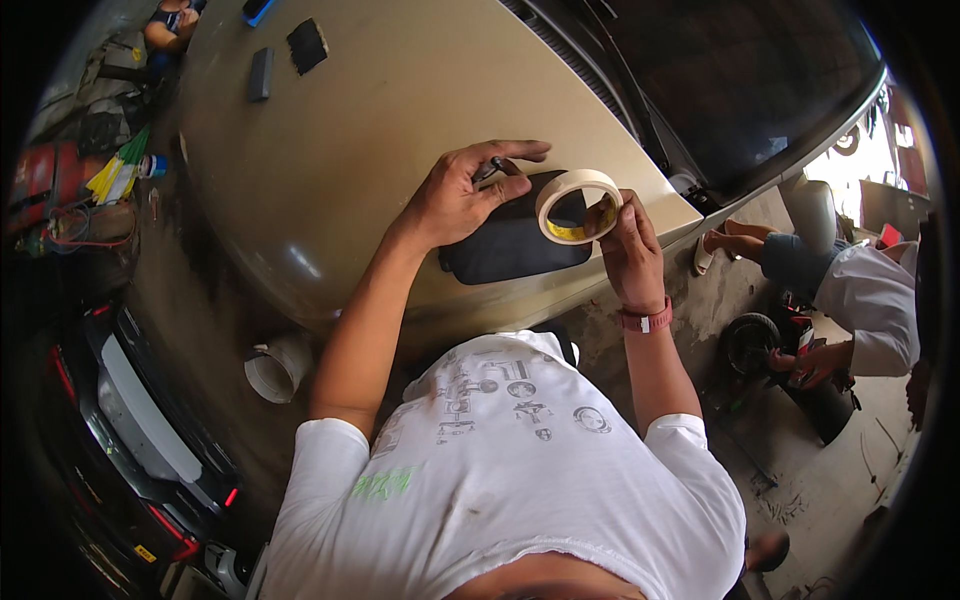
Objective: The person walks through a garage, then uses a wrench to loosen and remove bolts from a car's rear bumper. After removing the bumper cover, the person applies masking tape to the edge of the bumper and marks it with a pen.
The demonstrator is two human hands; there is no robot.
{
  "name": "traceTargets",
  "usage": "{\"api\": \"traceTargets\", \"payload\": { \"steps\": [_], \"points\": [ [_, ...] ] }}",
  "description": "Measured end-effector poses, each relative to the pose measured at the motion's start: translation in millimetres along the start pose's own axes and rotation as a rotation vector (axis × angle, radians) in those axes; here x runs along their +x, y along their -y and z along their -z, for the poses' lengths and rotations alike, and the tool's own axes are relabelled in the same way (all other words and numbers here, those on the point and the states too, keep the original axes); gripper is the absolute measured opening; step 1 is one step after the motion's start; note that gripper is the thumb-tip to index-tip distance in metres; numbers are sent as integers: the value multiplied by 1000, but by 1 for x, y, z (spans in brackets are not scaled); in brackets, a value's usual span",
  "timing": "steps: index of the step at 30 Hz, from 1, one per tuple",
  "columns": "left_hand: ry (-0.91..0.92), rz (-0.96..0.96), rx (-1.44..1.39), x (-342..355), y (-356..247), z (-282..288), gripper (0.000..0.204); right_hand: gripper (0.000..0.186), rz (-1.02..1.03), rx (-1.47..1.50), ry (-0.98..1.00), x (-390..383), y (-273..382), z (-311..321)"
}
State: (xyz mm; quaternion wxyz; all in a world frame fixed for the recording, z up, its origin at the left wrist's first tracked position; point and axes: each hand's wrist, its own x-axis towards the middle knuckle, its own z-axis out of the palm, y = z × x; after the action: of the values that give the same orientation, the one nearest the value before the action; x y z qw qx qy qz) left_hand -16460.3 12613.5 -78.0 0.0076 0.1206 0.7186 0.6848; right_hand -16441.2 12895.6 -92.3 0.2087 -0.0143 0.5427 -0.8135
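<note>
My right hand (634,254) grips a roll of masking tape (574,181) by its right side, thumb on the outside of the ring. The cream roll is tilted, and yellow shows on its inner core. To its left, my left hand (448,197) is bent with thumb and fingers curled around a small dark object (487,170), whose kind I cannot make out. Beneath both hands a flat black piece (515,248) with rounded corners lies on the beige car hood (380,120). The roll covers part of its right end.
Toward the hood's far left lie a grey block (261,74) and a dark square pad (307,46). The windshield (750,90) is at upper right. A white bucket (275,370) stands on the floor at left, near a black vehicle (140,420). At right, another person (865,300) is beside a motorcycle.
</note>
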Motion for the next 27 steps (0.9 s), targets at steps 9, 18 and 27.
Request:
{"api": "traceTargets", "payload": {
  "steps": [9, 18, 27],
  "points": [
    [-113, 80, 2, -112, -12, 2, 26, 27, -365, -93, 60, -24, -33, -59],
    [-326, 230, -210, -192, 16, 2, 15, 27, -349, -366, 219, -42, -53, -96],
    [-630, 296, -40, -144, 27, -12, 29, 47, 371, -1281, 597, -10, 9, -138]
  ]
}}
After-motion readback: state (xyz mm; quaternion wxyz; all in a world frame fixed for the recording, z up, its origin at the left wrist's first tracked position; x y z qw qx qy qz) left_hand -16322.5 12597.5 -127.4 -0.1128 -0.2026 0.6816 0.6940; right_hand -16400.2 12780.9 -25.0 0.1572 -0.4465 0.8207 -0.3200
